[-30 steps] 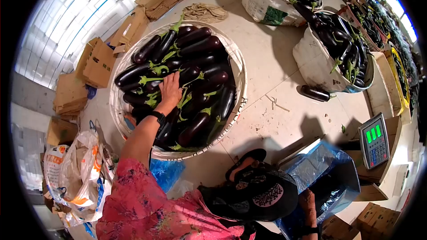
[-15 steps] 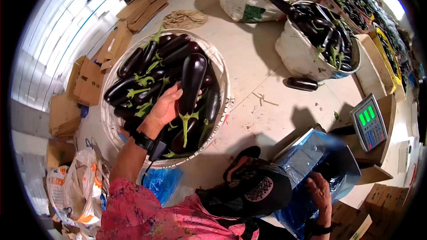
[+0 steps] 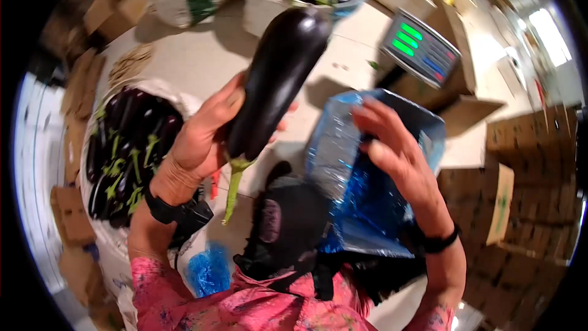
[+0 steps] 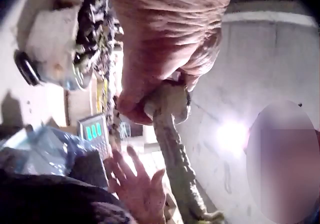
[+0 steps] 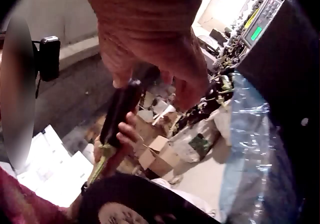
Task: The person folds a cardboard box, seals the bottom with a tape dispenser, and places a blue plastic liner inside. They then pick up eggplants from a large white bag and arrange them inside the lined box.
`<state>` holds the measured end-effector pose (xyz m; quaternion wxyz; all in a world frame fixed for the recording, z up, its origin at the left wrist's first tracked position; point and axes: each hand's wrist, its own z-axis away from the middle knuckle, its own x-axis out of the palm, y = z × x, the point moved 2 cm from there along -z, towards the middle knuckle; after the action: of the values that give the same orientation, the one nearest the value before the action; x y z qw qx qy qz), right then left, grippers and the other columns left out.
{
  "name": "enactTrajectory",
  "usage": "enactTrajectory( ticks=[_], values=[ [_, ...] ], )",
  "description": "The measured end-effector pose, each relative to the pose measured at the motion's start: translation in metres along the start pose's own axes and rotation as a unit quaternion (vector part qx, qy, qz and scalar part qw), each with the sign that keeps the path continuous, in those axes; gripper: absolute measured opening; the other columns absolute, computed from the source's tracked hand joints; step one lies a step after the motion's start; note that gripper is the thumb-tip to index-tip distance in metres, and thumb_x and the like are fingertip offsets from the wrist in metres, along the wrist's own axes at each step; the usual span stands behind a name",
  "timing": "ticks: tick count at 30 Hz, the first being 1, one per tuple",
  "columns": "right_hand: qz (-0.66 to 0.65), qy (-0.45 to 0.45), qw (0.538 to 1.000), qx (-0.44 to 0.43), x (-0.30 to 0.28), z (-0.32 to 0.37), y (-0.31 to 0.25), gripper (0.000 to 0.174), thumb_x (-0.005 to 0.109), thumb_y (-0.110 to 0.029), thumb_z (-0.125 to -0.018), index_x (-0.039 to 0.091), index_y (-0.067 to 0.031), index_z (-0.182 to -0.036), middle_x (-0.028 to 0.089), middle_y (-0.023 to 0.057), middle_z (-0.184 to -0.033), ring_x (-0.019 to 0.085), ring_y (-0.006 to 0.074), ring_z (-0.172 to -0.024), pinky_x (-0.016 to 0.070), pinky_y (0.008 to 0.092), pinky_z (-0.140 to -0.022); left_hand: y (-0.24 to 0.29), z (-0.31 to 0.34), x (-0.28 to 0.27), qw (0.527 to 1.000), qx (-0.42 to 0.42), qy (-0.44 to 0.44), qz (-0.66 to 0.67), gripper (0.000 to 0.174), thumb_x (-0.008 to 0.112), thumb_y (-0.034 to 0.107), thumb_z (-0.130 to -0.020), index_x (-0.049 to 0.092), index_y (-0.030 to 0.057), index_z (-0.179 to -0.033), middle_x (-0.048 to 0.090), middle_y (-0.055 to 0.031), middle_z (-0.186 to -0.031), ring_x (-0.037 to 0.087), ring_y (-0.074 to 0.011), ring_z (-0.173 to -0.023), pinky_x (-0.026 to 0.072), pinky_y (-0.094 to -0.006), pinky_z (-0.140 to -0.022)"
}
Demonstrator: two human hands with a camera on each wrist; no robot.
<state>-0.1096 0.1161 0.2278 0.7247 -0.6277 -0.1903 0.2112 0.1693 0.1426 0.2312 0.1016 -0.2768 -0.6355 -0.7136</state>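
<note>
My left hand grips a large, glossy dark purple eggplant round its lower half. The eggplant is raised and tilted, its fat end pointing up and away and its green stem hanging toward me. In the left wrist view the pale stem sticks out below the curled fingers. Over a box lined with blue plastic film, my right hand hovers with fingers spread and nothing in it. From the right wrist camera, the eggplant shows beyond that hand.
A round white sack of eggplants stands at left. Fuller sacks, one with a green patch, stand at the back. A scale display with green digits rises behind the lined box. Brown cartons are stacked at right.
My left hand has taken the eggplant out of the round sack and brought it up and toward the lined box. My right hand has lifted from inside the box. The head view has swung right.
</note>
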Motion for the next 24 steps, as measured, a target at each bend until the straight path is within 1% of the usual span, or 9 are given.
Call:
enactTrajectory(
  ticks=[1,3,4,5,7,10,14,19,24],
  values=[
    [-0.012,0.006,0.999,-0.031,0.002,-0.005,-0.015,0.080,0.069,-0.033,-0.091,0.027,-0.0050,-0.153,0.042,0.0212,-0.148,0.034,0.0299,-0.142,0.0322,0.0397,-0.111,-0.002,-0.019,0.027,0.998,-0.019,-0.054,-0.035,0.075,0.056,0.045,-0.096,0.029,-0.0031,-0.147,0.060,-0.0216,-0.120,0.066,-0.0232,-0.096,0.0555,-0.0326,-0.083],
    [0.007,0.079,0.993,-0.093,-0.010,-0.016,-0.019,0.065,0.058,-0.042,-0.096,0.041,-0.0023,-0.144,0.052,0.0180,-0.137,0.051,0.0248,-0.126,0.0421,0.0355,-0.102,0.000,-0.042,0.068,0.973,-0.068,-0.149,-0.163,0.078,0.057,0.035,-0.098,0.016,0.0026,-0.155,0.062,-0.0176,-0.118,0.066,-0.0200,-0.099,0.0535,-0.0295,-0.080],
    [-0.120,0.097,0.986,-0.055,-0.014,-0.015,-0.022,0.052,0.058,-0.040,-0.096,0.050,-0.0027,-0.131,0.059,0.0141,-0.123,0.057,0.0198,-0.110,0.0465,0.0317,-0.092,-0.010,-0.053,0.084,0.959,-0.032,-0.214,-0.184,0.070,0.053,0.027,-0.101,0.016,0.0062,-0.157,0.064,-0.0152,-0.113,0.067,-0.0182,-0.095,0.0526,-0.0276,-0.077],
    [-0.248,0.125,0.960,-0.023,-0.018,-0.014,-0.027,0.042,0.057,-0.039,-0.096,0.058,-0.0031,-0.117,0.065,0.0103,-0.109,0.064,0.0149,-0.094,0.0509,0.0280,-0.081,-0.010,-0.057,0.091,0.932,-0.051,-0.220,-0.283,0.065,0.051,0.026,-0.102,0.020,0.0052,-0.156,0.066,-0.0145,-0.110,0.067,-0.0179,-0.093,0.0529,-0.0271,-0.076],
    [-0.186,0.202,0.962,0.010,-0.034,-0.004,-0.025,0.043,0.060,-0.042,-0.094,0.059,-0.0039,-0.114,0.065,0.0057,-0.093,0.064,0.0137,-0.084,0.0509,0.0263,-0.075,-0.011,-0.064,0.096,0.907,-0.089,-0.255,-0.323,0.055,0.051,0.025,-0.102,0.036,0.0008,-0.149,0.069,-0.0131,-0.102,0.068,-0.0171,-0.084,0.0541,-0.0256,-0.073],
    [-0.090,0.163,0.974,0.130,-0.066,0.027,0.020,0.047,0.065,-0.043,-0.091,0.057,-0.0023,-0.114,0.064,0.0054,-0.092,0.063,0.0149,-0.083,0.0497,0.0258,-0.072,-0.027,-0.055,0.058,0.925,-0.200,-0.208,-0.248,0.050,0.052,0.024,-0.102,0.043,-0.0010,-0.144,0.069,-0.0133,-0.102,0.068,-0.0162,-0.082,0.0547,-0.0245,-0.073],
    [-0.087,0.242,0.919,0.300,-0.067,0.047,0.095,0.054,0.069,-0.038,-0.090,0.050,-0.0005,-0.124,0.061,0.0116,-0.107,0.065,0.0188,-0.084,0.0530,0.0287,-0.069,-0.069,-0.022,-0.024,0.964,-0.205,-0.054,-0.159,0.040,0.051,0.024,-0.102,0.053,0.0008,-0.135,0.068,-0.0124,-0.103,0.067,-0.0143,-0.083,0.0549,-0.0246,-0.072],
    [0.013,0.315,0.892,0.325,-0.098,0.021,0.227,0.055,0.074,-0.031,-0.086,0.050,-0.0017,-0.125,0.060,0.0124,-0.112,0.059,0.0222,-0.097,0.0486,0.0359,-0.082,-0.111,0.017,-0.074,0.957,-0.238,0.049,-0.156,0.040,0.052,0.022,-0.101,0.053,-0.0005,-0.133,0.067,-0.0103,-0.100,0.065,-0.0127,-0.085,0.0518,-0.0231,-0.074],
    [0.020,0.272,0.879,0.391,-0.101,0.008,0.252,0.058,0.076,-0.035,-0.083,0.051,0.0041,-0.119,0.062,0.0131,-0.110,0.057,0.0247,-0.101,0.0465,0.0369,-0.087,-0.132,0.017,-0.076,0.938,-0.287,0.065,-0.186,0.044,0.056,0.028,-0.099,0.053,-0.0004,-0.133,0.066,-0.0080,-0.099,0.063,-0.0119,-0.086,0.0502,-0.0237,-0.076]
  ],
)
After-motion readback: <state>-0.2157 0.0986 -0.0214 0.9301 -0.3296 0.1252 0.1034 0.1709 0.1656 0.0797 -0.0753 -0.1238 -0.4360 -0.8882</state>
